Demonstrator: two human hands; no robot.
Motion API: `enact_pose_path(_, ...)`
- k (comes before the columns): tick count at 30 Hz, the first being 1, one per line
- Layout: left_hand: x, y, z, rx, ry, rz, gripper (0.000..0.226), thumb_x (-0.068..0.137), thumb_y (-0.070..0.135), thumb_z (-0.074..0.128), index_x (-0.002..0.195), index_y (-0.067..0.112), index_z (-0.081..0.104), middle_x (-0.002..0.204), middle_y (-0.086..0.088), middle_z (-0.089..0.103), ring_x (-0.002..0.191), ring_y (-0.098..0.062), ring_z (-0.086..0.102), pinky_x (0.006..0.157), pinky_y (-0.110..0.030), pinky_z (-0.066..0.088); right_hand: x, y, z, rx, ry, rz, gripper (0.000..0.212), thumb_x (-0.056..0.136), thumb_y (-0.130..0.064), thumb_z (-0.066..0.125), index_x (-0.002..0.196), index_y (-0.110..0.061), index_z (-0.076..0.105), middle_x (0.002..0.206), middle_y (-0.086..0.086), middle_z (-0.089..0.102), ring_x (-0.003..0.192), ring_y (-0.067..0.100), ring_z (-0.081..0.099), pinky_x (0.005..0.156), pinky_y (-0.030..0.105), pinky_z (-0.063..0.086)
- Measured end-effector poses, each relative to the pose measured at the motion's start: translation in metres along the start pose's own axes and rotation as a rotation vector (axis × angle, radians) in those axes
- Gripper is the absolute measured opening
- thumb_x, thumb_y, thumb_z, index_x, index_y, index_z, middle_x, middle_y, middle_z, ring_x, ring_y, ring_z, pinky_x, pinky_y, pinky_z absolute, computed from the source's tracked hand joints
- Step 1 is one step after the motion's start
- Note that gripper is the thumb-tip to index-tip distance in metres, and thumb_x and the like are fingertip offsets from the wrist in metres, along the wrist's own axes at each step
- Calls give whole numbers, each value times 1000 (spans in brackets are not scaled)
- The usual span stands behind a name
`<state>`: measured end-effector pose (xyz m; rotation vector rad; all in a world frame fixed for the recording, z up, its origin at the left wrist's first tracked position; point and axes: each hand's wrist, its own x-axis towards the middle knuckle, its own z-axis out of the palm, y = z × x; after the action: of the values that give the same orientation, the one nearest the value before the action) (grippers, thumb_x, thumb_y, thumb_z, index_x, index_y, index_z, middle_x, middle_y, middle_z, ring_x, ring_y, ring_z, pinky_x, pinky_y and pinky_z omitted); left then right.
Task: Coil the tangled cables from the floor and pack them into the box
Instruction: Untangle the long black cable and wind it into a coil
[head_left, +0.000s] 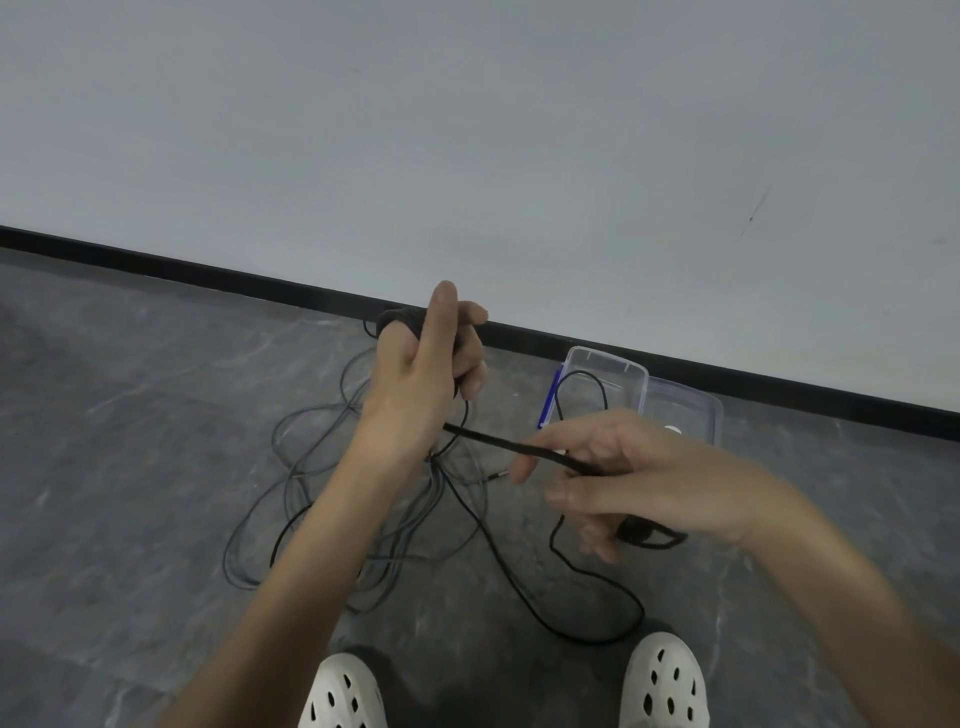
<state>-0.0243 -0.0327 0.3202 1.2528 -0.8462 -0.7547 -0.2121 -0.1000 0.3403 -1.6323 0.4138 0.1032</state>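
So, only the head view to go on, looking down at the floor (156, 415) from a standing position.

The left hand (421, 364) is raised in the middle of the frame. Its index finger sticks straight up, the other fingers are curled, and a small dark bundle of black cable (397, 317) is wrapped around the far side of it. So it's gripping that cable.

From under that wrist, a straight stretch of the same cable runs right to the right hand (623, 478), which holds it between thumb and fingers. That hand is blurry, so the exact finger positions are hard to read. There's also a dark loop hanging just below its palm; I can't tell if that's cable or a strap.

The tangle of cables (332, 493) lies on the floor under and left of the left forearm, a bunch of grey and black loops crossing over each other. One black strand trails nearer, curving between the two white perforated shoes (665, 686) at the near edge.

The box (608, 364) is clear plastic and sits on the floor to the right, close to the black baseboard (208, 273) of the pale wall (467, 130). It has a blue clip (550, 400) on its left side, and a thin loop of black cable shows through it. A clear lid (696, 410) lies just beside it on the right, touching or overlapping it.
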Motion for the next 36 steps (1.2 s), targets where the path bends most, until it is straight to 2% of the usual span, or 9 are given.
enact_pose_path(4,6,-1,-13,-34,83,-23,49,104,41,36,70,28,68,51,10,38,44,-8,40,48,-19,38,-5,0,-6,-54,53,39,9,94,-12,58,88,-14,65,63,6,59,56,19,57,56,21,47)
enact_pose_path(8,3,-8,-11,181,6,-41,47,103,46,34,82,17,64,51,10,42,47,-8,47,52,-16,43,-4,-2,-1,-183,126,-88,17,95,-10,58,92,-20,71,66,-16,65,58,-2,55,57,10,42)
enact_pose_path(10,-1,-9,-7,244,-122,-148,56,97,58,29,85,16,65,52,9,44,51,-9,50,57,-14,45,-3,-2,-1,-191,209,-171,18,95,-12,58,94,-22,73,67,-20,67,58,-4,56,56,8,40)
enact_pose_path(14,-12,-8,3,406,-569,-327,77,87,73,5,75,25,64,56,9,56,59,-7,56,68,-11,44,1,4,-6,-224,405,-298,17,91,-28,60,89,-31,77,70,-4,70,61,14,60,58,25,46)
enact_pose_path(17,-21,-5,16,220,-791,-418,73,86,75,9,74,30,65,57,8,51,57,-9,53,67,-12,44,4,9,-11,-209,573,-350,12,84,-33,65,88,-29,76,82,-8,75,77,7,70,72,24,55)
enact_pose_path(19,-24,-3,20,67,-825,-464,67,88,74,24,86,22,65,58,7,46,54,-11,51,61,-14,44,6,10,-17,-177,649,-368,10,78,-34,70,85,-30,75,80,-7,74,74,9,69,71,27,56)
enact_pose_path(22,-29,1,26,-86,-840,-513,42,97,47,44,88,10,60,56,5,42,50,-12,47,55,-19,42,6,11,-23,-139,681,-421,10,72,-35,73,79,-27,75,78,-8,74,76,8,69,73,21,54)
enact_pose_path(26,-34,8,32,-183,-890,-565,34,98,34,40,81,12,60,52,5,40,47,-11,42,51,-19,41,9,11,-25,-147,666,-466,8,72,-30,73,78,-25,75,78,-11,73,77,6,68,74,15,49)
enact_pose_path(36,-34,13,34,-123,-957,-564,39,101,39,38,75,14,53,47,6,34,39,-9,37,44,-16,37,14,7,-22,-104,671,-466,8,73,-23,69,80,-18,71,75,-11,71,77,6,66,75,18,49)
